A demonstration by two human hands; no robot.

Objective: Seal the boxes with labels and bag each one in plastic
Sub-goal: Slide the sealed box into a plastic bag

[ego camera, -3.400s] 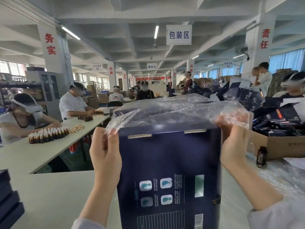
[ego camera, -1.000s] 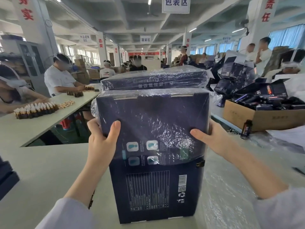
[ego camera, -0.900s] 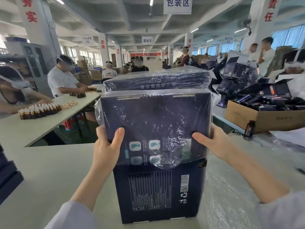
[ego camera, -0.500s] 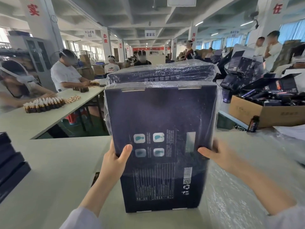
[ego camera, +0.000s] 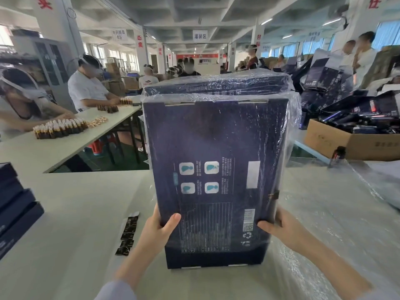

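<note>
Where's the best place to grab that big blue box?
Low on its two side edges, one hand from each side, like the left hand and right hand. The box stands tall and wide, and its bag looks slippery.

Brown bottles (ego camera: 60,128) stand clustered on the long table (ego camera: 54,152) at left.

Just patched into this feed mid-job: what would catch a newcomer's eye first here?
A tall dark blue box stands upright on the table at centre, sheathed in a clear plastic bag down almost to its base. The left hand and right hand hold its lower sides, thumbs on the front. A strip of dark labels lies on the table just left of it.
</note>
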